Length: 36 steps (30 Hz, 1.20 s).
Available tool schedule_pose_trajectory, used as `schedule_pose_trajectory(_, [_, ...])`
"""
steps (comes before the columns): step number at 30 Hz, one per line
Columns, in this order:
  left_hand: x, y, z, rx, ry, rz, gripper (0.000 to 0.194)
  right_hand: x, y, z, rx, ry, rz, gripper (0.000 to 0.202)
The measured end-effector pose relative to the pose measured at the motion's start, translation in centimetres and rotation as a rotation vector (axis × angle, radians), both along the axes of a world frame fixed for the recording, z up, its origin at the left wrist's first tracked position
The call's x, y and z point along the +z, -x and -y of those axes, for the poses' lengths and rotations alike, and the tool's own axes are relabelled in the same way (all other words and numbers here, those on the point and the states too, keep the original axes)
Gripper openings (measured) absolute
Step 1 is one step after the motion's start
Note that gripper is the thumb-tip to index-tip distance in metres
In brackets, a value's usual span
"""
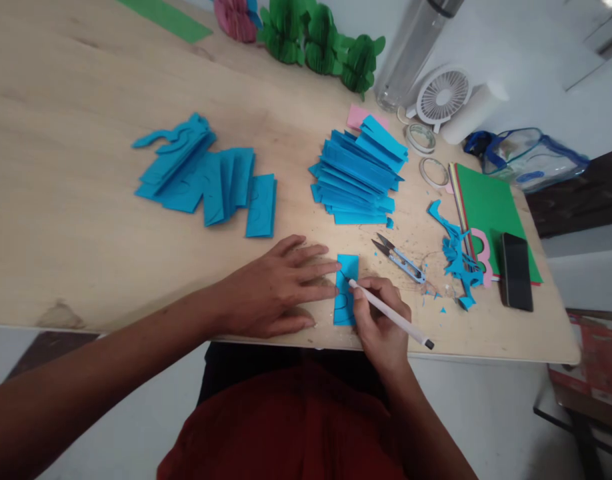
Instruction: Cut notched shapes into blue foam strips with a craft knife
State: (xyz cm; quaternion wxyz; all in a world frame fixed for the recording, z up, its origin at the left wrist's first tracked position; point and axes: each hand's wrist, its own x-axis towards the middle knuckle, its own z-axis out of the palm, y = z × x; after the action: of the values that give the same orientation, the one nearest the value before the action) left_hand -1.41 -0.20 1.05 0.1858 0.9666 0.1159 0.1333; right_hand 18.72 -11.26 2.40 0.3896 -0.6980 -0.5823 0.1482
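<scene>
A small folded piece of blue paper (344, 313) lies near the table's front edge, with curved dark lines drawn on it. My left hand (273, 290) rests flat, fingers spread, the fingertips touching the paper's left side. In my right hand (383, 323) is a white pen (393, 315) with a dark end cap, its tip on the paper. Just beyond, to the right, lie thread snips (399, 258). Farther back is a fanned stack of folded blue papers (359, 173). Left of it sits a group of blue papers (201, 177), some with drawn curves.
Blue scraps (456, 250), a pink cut-out (481, 257), green sheets (491, 200) and a phone (517, 272) lie right. Tape rolls (421, 138), a small fan (443, 97), a clear bottle (406, 53) and green paper shapes (321, 40) stand behind. A clear pouch (536, 157) lies at the far right.
</scene>
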Motion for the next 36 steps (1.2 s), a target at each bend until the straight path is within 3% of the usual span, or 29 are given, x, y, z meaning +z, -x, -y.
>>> schedule_pose_trajectory(4, [0.10, -0.01, 0.06, 0.006, -0.002, -0.001, 0.046, 0.04, -0.13, 0.04, 0.007, 0.026, -0.065, 0.008])
schedule_pose_trajectory(16, [0.21, -0.01, 0.18, 0.016, 0.031, 0.002, 0.045, 0.26, -0.03, -0.24, 0.088, -0.014, 0.012, 0.009])
schedule_pose_trajectory(36, [0.38, 0.00, 0.13, 0.012, 0.028, -0.012, 0.047, 0.71, 0.55, -0.73, 0.034, 0.039, -0.016, 0.010])
